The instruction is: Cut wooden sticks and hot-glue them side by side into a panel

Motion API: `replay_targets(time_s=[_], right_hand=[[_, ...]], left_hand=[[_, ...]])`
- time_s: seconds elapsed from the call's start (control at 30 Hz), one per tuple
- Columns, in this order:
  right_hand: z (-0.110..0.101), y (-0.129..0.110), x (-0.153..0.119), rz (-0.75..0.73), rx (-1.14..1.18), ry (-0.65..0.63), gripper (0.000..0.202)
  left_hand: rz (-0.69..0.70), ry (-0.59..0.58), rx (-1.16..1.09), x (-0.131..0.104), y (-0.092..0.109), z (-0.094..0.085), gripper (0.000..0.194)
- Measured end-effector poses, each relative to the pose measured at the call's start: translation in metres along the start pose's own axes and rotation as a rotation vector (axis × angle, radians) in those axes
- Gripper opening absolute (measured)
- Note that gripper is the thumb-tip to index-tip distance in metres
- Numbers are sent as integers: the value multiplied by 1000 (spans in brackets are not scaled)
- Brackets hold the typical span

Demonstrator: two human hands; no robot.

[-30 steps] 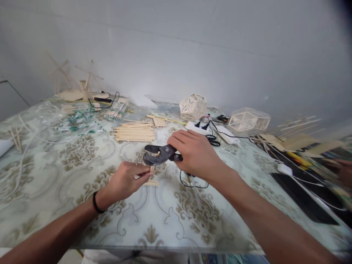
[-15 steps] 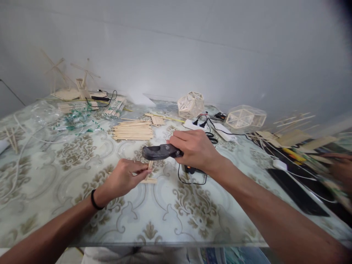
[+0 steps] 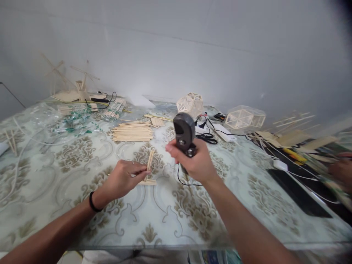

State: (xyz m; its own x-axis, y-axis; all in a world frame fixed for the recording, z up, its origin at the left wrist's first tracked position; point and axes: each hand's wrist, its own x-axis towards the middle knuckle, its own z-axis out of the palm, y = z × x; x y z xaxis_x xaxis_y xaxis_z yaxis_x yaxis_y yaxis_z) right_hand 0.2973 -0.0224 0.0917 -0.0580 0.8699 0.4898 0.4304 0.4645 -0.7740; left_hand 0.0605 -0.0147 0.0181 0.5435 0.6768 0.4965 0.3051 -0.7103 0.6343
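My left hand (image 3: 126, 178) pinches a pair of short wooden sticks (image 3: 150, 161), held upright and slightly tilted, between thumb and fingers. Their lower ends meet other short sticks (image 3: 150, 182) lying flat on the table; whether they are joined I cannot tell. My right hand (image 3: 194, 157) is wrapped round a black hand-held cutter (image 3: 183, 128) with a thick curved head and metal rivets. The head points up and away from me, to the right of the upright sticks. The cutter's handles are mostly hidden by my palm.
Behind the hands lies a pile of wooden sticks (image 3: 132, 131). Farther back are a power strip (image 3: 224, 132) with black cables and two lattice models (image 3: 190, 104). Plastic wrappers (image 3: 74, 121) lie left. A black tablet-like slab (image 3: 298, 192) and another person's hand (image 3: 341, 168) are at right.
My right hand has drawn the cutter away from the stick tops, rightward, and turned its head from pointing left to pointing up. The left hand stays in place, with the stick tops now uncovered.
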Motion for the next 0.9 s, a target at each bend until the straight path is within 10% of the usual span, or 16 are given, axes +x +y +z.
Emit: replay_targets(time_s=[0.3, 0.9], right_hand=[[41, 22, -23, 101, 240, -41, 21], [45, 33, -39, 24, 244, 34, 9]], left_hand=[[-15, -3, 32, 1, -1, 3, 20], [-149, -64, 75, 10, -12, -28, 21]])
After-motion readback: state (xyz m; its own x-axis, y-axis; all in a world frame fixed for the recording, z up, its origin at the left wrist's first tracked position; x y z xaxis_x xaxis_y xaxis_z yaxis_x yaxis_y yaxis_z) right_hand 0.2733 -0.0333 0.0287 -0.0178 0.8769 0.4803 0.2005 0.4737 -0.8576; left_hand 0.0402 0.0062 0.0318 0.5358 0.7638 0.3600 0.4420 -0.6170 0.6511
